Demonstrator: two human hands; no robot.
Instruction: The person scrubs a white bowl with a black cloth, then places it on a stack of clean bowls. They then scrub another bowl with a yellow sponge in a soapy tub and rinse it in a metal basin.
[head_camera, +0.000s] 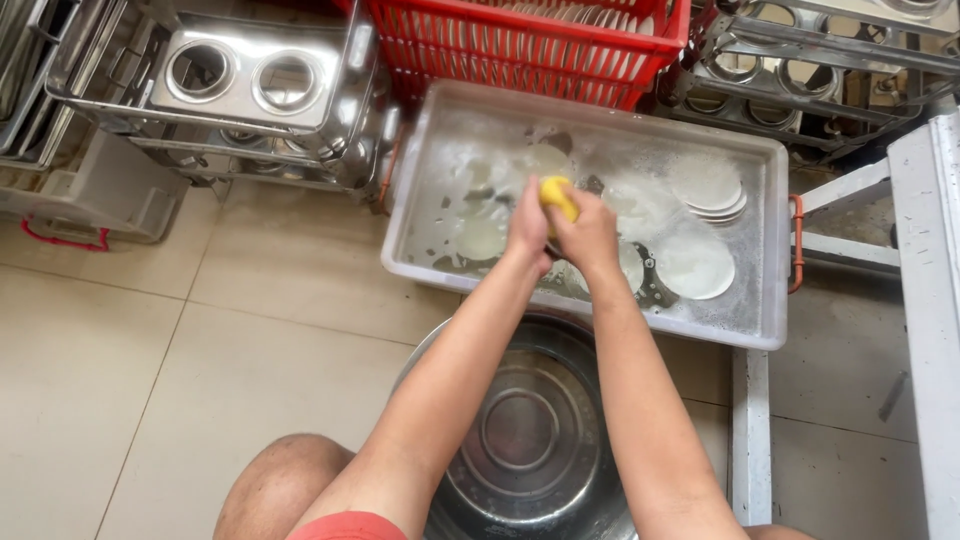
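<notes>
One head-worn view looks steeply down from above the person's forearms, close over a soapy tub and a metal basin on the tiled floor

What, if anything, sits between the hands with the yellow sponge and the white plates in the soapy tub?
Nothing visible does. Both hands, left hand and right hand, meet at the yellow sponge directly over the grey tub. The white plates lie under suds and water just beside them.

Beige tiled floor carries a grey plastic wash tub of soapy water, round steel basin just before it, red crate, steel racks behind.
</notes>
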